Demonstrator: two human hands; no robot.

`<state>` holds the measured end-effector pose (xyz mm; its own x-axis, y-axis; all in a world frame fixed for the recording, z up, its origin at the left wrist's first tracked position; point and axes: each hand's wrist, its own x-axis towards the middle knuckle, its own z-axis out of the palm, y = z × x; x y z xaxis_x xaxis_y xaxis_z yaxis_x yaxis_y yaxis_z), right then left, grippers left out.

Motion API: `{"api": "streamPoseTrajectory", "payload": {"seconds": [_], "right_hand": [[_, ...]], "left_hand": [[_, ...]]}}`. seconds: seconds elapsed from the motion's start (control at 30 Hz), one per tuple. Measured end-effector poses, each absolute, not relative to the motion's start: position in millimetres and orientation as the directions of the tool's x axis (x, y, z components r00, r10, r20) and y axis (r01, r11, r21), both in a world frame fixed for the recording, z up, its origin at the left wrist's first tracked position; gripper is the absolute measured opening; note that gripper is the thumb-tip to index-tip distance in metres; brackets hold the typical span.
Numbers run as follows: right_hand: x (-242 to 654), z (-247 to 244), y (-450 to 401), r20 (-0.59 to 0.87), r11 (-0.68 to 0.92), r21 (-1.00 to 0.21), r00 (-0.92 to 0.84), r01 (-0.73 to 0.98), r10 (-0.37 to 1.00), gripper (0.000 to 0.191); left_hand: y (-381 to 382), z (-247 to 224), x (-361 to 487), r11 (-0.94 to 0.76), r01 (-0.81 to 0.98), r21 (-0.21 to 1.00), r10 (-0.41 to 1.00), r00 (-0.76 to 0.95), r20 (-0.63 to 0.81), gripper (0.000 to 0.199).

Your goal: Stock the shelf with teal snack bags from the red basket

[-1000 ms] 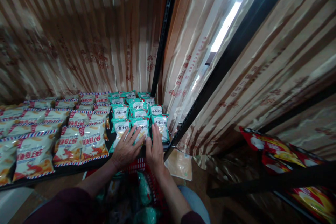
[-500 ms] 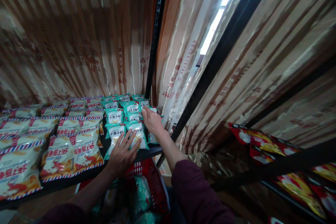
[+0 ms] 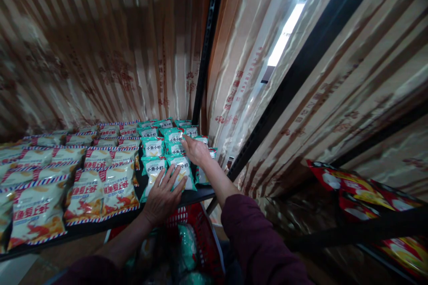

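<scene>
Small green-and-white snack bags [image 3: 154,148] stand in rows at the right end of a dark shelf [image 3: 197,194]. My left hand [image 3: 163,198] lies with spread fingers against two front bags, a left one [image 3: 154,170] and a right one [image 3: 182,168]. Just behind, my right hand [image 3: 198,150] reaches over the rows from the right, its fingers stretched toward the left and touching the bags near the middle. Neither hand has closed round a bag. Part of the right-hand column is covered by my right hand and wrist.
Larger white-and-orange snack bags [image 3: 118,185] fill the shelf to the left. Below its front edge sits a red basket [image 3: 209,236] holding more green bags [image 3: 187,240]. Black metal posts [image 3: 209,31] rise behind and to the right. Red-and-yellow bags [image 3: 354,182] lie on another shelf at right.
The whole view has shifted, so the shelf and bags appear slightly farther right. My left hand stays on the front bags; my right hand remains over the rows, its fingers now a little straighter.
</scene>
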<state>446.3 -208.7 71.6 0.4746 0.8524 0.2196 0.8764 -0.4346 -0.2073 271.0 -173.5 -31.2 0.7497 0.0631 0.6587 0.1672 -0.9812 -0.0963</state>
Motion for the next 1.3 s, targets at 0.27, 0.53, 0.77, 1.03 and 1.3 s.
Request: {"api": "streamPoseTrajectory", "payload": {"seconds": [0.27,0.53,0.77,1.03,1.3], "right_hand": [[451,64,-198,0.284,-0.259,-0.336,0.359,0.906,0.889,0.039],[453,66,-191,0.397,-0.401,-0.328,0.509,0.856,0.764,0.043],[473,67,-167,0.385,-0.377,-0.342,0.494,0.861,0.78,0.043],[467,70,-157,0.347,-0.421,-0.275,0.497,0.864,0.795,0.045],[469,70,-146,0.304,-0.449,-0.254,0.512,0.857,0.804,0.045]], "left_hand": [[-174,-30,271,-0.983,0.169,-0.075,0.078,0.747,0.66,0.047],[-173,-31,271,-0.98,0.174,-0.1,0.069,0.761,0.644,0.047],[-171,-34,271,-0.981,0.17,-0.098,0.069,0.766,0.639,0.047],[-171,-33,269,-0.98,0.168,-0.107,0.062,0.766,0.64,0.049],[-169,-35,269,-0.98,0.161,-0.121,0.048,0.77,0.636,0.052]]}}
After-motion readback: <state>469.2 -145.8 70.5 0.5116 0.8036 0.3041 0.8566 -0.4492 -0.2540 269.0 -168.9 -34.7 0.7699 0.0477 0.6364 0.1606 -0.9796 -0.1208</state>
